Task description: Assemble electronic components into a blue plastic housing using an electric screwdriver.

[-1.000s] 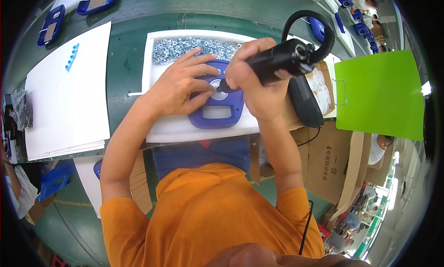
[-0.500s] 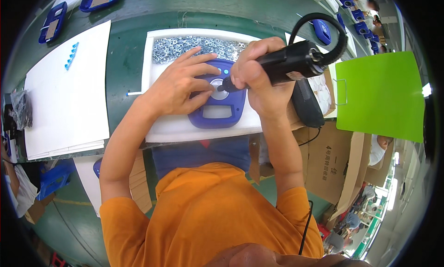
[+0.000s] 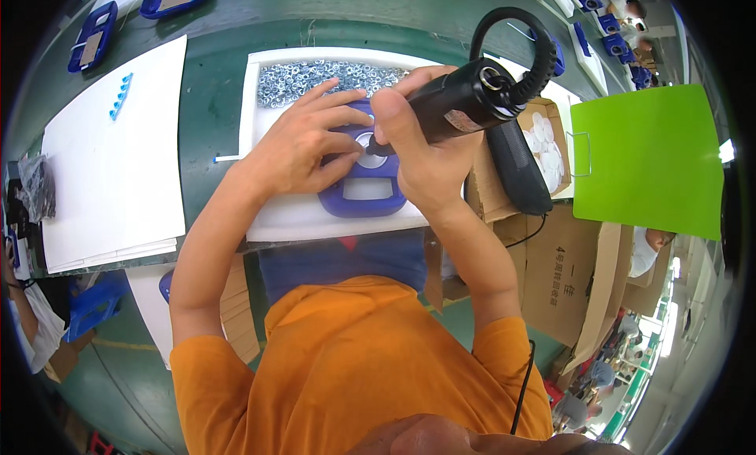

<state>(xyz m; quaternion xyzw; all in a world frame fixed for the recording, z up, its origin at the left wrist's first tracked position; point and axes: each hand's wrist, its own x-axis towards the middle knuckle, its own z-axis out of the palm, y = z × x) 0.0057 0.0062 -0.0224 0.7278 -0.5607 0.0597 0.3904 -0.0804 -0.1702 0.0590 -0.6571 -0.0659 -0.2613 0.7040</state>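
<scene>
My right hand is wrapped round a black electric screwdriver, held tilted with its tip pointing down and left. The tip meets the round light-coloured disc in a blue plastic casing. My left hand rests over the casing's left side with its fingers spread. Its thumb and index finger are close to the screwdriver tip; whether they touch a small part there cannot be made out. The casing lies on a white foam tray, below a compartment of small shiny metal nuts.
White sheets with a light-blue strip lie at left. At right are a black elongated case, a cardboard box of white discs and a green board. Other blue casings stand at the back left.
The screwdriver's rear end and cable have swung left and nearer, so the tool stands steeper. My right hand has turned with it. My left hand stays almost where it was.
</scene>
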